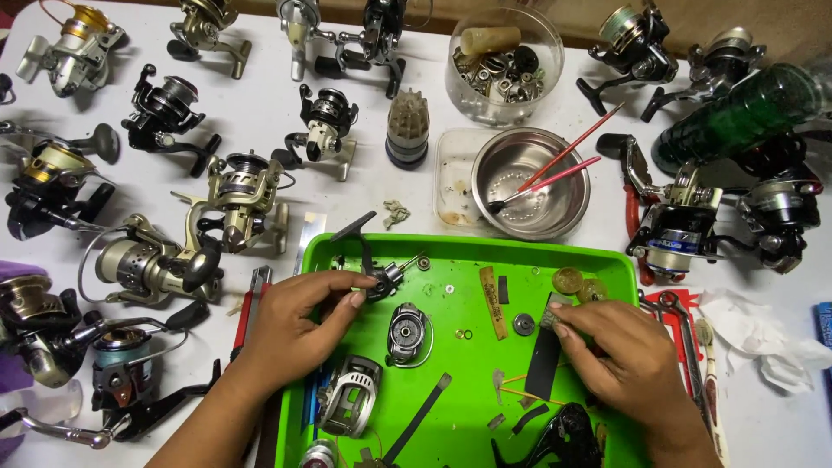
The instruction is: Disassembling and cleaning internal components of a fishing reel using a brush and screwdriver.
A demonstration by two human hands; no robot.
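Your left hand [295, 316] lay over the left rim of the green tray [468, 247], its thumb and forefinger pinched on a small dark reel part with a handle arm [374, 270] near the tray's upper left corner. Your right hand [620, 351] rested at the tray's right side, fingertips closed on a small grey piece [549, 317] just above a black strip [543, 360].

You were wise to keep both pieces low over the tray, so that a dropped screw or washer would land inside it. A light pinch suited such small parts, I judged. Both wrists came in from below, palms down, fingers curled. The silver spool housing [407, 334] sat between your hands, untouched.
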